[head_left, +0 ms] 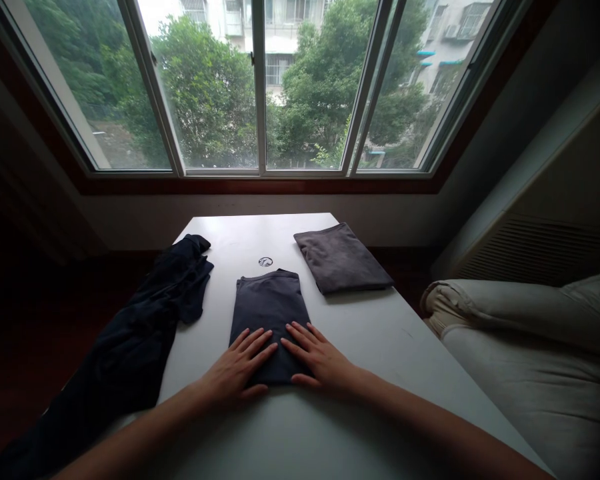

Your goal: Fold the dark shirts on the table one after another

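Observation:
A folded dark blue-grey garment (270,307) lies in the middle of the white table (380,347). My left hand (237,370) rests flat on its near left part, fingers stretched out. My right hand (317,357) lies flat on its near right part, fingers spread. The fingertips of both hands almost meet at the garment's middle. Neither hand holds anything.
A second folded grey garment (343,259) lies at the table's far right. An unfolded dark garment (145,320) hangs over the left edge. A small round mark (265,261) shows on the tabletop. A pale sofa (530,333) stands to the right, a large window (260,87) behind.

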### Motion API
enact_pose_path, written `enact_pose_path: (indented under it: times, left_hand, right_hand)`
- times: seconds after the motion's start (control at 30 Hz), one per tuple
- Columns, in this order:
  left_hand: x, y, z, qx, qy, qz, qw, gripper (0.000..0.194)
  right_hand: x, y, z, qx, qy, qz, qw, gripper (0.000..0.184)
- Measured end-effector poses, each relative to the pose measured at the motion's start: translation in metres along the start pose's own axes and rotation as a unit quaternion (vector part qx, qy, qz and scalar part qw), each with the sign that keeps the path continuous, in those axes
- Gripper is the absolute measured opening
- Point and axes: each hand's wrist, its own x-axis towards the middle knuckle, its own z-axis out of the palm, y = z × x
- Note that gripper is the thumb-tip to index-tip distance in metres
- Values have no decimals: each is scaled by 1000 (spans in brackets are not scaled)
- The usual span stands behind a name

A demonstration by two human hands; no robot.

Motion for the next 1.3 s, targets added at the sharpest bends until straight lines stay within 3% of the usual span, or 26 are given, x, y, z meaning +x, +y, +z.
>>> enact_pose_path:
  times: [0.17,0.33,0.4,0.53,0.67,0.73,0.83,0.97,1.1,1.3]
  left_hand:
    - [1,-1,3,-1,-4,-12,1000,76]
    - [7,4,-6,-25,9,-46,999,56]
    - [8,6,-10,-32,9,-56,998,59]
    - [5,7,-15,-30,8,-48,998,83]
    - [-4,8,-38,-55,68,-73,993,69]
    - [-8,13,-62,-86,96,-93,987,51]
    - [-10,23,-111,-168,123,-107,972,24]
    - [8,29,-177,-257,218,-128,933,21]
    - [67,9,-222,-287,317,-143,893,33]
    - [198,-43,-260,-401,313,-137,850,39]
  right_hand:
    - [-4,-3,0,-8,-10,-20,1000,87]
    - [2,-3,6,-36,76,-18,996,39]
    - [5,-3,4,-23,102,-6,995,31]
    - [7,-3,-6,18,108,31,994,28]
    - [5,-5,-26,61,94,41,993,25]
    - [3,-11,-47,99,78,39,991,24]
    - [1,-21,-96,190,49,30,980,31]
    - [8,-26,-175,241,40,6,970,38]
    - [36,1,-241,259,73,27,963,42]
    - [82,79,-307,236,157,95,954,46]
